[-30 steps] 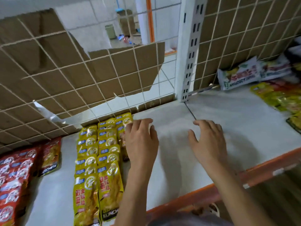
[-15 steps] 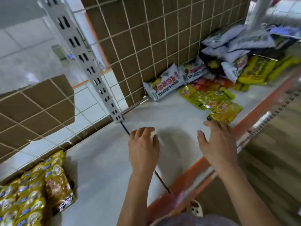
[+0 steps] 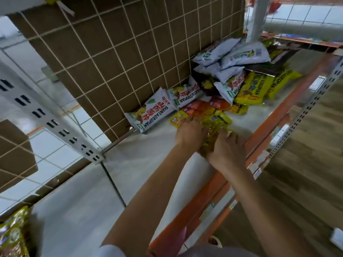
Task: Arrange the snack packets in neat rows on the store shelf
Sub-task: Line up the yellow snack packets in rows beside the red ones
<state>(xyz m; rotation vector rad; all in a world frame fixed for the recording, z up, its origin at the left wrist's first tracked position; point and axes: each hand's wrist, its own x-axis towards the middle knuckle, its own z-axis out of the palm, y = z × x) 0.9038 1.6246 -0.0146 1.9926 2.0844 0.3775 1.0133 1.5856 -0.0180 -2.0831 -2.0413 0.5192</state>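
Observation:
A loose heap of small yellow snack packets [image 3: 218, 123] lies near the front of the white shelf [image 3: 148, 164]. My left hand [image 3: 188, 133] rests on the heap's left side with its fingers laid flat on the packets. From the right, my right hand [image 3: 227, 148] curls its fingers over the same heap. Orange-red packets [image 3: 203, 106] lie just behind. White packets [image 3: 154, 113] lean against the mesh back. Bottom left shows a corner of the arranged yellow rows [image 3: 13, 232].
A jumbled pile of white [image 3: 241, 52], dark and large yellow bags [image 3: 254, 89] fills the shelf's far right. Cardboard behind wire mesh [image 3: 120, 52] forms the back wall. A slotted white upright [image 3: 55, 123] divides the bays. The orange front rail [image 3: 269, 123] borders the shelf.
The view has swung right, away from the arranged rows. Both hands moved from the bare shelf onto the heap of small yellow packets.

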